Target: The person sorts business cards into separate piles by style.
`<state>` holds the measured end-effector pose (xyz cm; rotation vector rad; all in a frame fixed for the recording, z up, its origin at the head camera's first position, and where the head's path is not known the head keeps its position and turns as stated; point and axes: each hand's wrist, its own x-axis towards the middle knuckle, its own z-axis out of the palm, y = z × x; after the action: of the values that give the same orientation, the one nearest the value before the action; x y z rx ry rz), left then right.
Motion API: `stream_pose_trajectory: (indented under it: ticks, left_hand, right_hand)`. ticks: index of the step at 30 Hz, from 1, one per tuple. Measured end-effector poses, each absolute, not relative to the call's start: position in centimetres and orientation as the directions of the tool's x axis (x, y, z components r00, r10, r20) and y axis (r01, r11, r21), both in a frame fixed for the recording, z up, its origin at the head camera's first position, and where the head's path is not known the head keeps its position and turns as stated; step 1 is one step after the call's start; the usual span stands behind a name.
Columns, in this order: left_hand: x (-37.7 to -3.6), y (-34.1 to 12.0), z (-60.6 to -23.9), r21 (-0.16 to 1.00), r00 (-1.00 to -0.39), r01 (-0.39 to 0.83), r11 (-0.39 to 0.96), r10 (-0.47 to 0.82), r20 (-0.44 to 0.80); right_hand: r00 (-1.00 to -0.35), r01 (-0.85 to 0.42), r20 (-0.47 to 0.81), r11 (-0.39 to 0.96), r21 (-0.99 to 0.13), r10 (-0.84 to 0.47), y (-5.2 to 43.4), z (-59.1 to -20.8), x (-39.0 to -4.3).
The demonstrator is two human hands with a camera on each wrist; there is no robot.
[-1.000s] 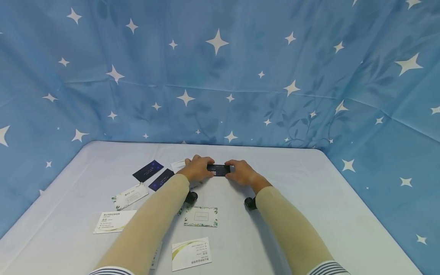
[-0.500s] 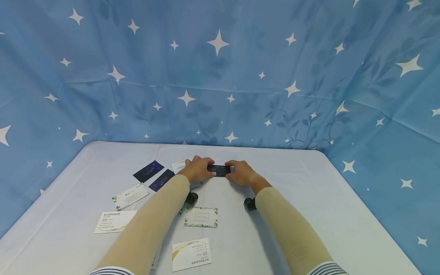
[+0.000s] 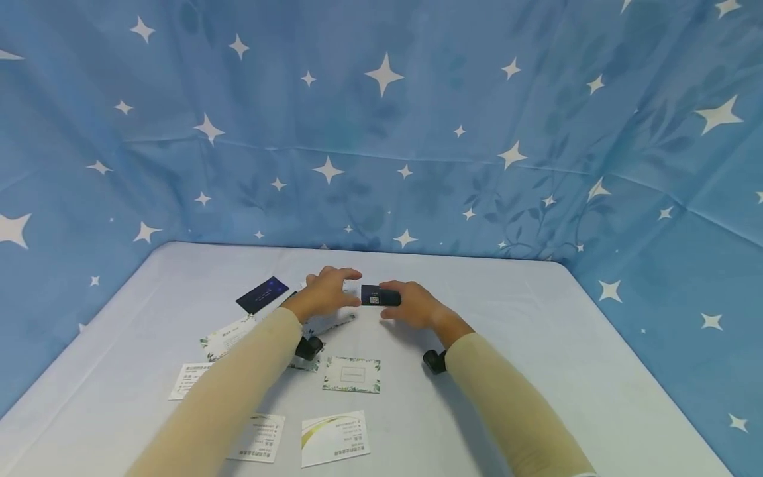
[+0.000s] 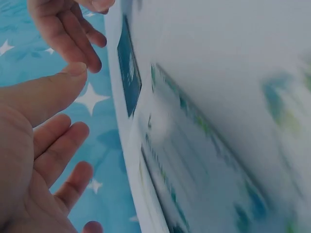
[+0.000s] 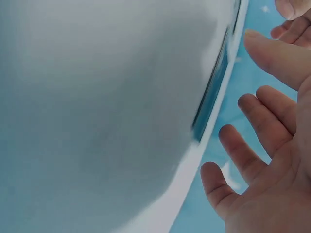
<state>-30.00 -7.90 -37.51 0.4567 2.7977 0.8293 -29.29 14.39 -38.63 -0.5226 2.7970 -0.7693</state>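
Note:
A black business card (image 3: pixel 371 295) with a QR code lies on the white table in the head view. My right hand (image 3: pixel 411 303) is over its right end; in the right wrist view the fingers (image 5: pixel 272 116) are spread and loosely bent, with the dark card (image 5: pixel 214 92) flat on the table beyond them. My left hand (image 3: pixel 324 291) is left of the black card, thumb and fingers apart around nothing. Beneath and beside the left hand are a pale card (image 3: pixel 352 288) and a leaf-bordered card (image 3: pixel 328 323). In the left wrist view, the left hand (image 4: pixel 39 150) holds nothing.
A navy card (image 3: pixel 262 295) lies at the back left. Leaf-bordered cards (image 3: pixel 352 375) and white cards with gold curves (image 3: pixel 335 438) are spread over the front and left. My left sleeve (image 3: pixel 220 391) hides parts of several. A blue star-patterned curtain (image 3: pixel 381 132) hangs behind the table.
My left hand has let go of the black card's left end and moved left. My right hand has shifted slightly left over the card. More of the cards near the left arm shows now.

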Motion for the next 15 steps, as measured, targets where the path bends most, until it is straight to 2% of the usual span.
stream_pose_trajectory:
  ticks: [5,15]
  left_hand:
    - [-28.8,-11.0,-38.1,0.584,-0.942,0.224,0.78,0.327,-0.075]
    - [-26.7,-15.9,-38.0,0.51,-0.967,0.17,0.843,0.244,-0.08]
  right_hand:
    - [-0.886,-0.351,-0.08,0.773,-0.528,-0.457,12.2,-38.1,-28.3]
    - [-0.852,-0.39,-0.081,0.73,-0.561,-0.518,8.6,-37.6,-27.0]
